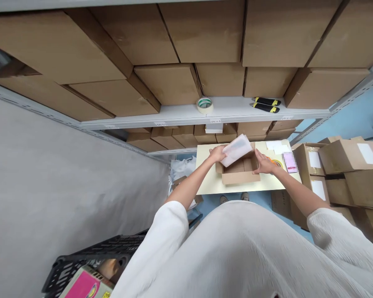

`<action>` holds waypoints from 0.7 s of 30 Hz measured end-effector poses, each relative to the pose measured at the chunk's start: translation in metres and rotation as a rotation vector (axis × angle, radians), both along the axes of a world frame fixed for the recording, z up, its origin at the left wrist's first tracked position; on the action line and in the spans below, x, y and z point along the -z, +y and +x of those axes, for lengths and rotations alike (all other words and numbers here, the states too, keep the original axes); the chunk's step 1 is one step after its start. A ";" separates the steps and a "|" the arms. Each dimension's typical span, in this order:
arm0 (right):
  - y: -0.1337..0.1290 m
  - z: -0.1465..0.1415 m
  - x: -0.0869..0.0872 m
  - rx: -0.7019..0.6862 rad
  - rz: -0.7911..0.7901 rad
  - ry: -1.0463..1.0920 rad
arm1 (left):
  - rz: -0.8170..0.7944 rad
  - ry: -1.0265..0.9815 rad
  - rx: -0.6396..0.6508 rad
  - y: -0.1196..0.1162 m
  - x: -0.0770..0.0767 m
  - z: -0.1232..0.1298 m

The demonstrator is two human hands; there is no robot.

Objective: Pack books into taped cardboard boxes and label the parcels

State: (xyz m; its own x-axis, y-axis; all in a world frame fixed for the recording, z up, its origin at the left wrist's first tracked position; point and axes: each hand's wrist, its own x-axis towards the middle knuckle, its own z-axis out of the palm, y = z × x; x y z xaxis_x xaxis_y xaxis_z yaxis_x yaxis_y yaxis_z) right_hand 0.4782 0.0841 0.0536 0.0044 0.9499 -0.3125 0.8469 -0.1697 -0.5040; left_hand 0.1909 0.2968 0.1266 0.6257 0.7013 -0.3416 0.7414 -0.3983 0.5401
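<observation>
My left hand (217,153) is closed on the near left end of a flat, whitish wrapped packet (237,150). The packet is tilted above an open cardboard box (240,178), and what it contains cannot be made out. Inside the box, the part that shows is bare brown cardboard. My right hand (264,162) grips the right wall of the box, thumb on the near side and fingers along the edge. The box rests on a pale yellow table (208,188).
Right of the box lie a tape roll (277,163), papers (281,148) and a pink-screened phone (290,162). Shelves hold cardboard boxes, a tape roll (204,105) and two black-yellow cutters (265,105). Boxes (348,157) are stacked at right; a black crate (65,269) stands lower left.
</observation>
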 end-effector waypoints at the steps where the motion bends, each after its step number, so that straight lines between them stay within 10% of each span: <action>1: -0.002 0.001 0.002 0.007 0.017 0.025 | 0.002 0.074 0.046 0.000 0.002 0.005; 15: -0.002 0.002 0.001 -0.003 0.009 0.054 | 0.181 0.234 0.278 -0.019 0.015 0.020; 21: -0.007 0.015 0.003 0.126 0.099 0.000 | 0.376 -0.194 -0.163 -0.021 0.027 -0.040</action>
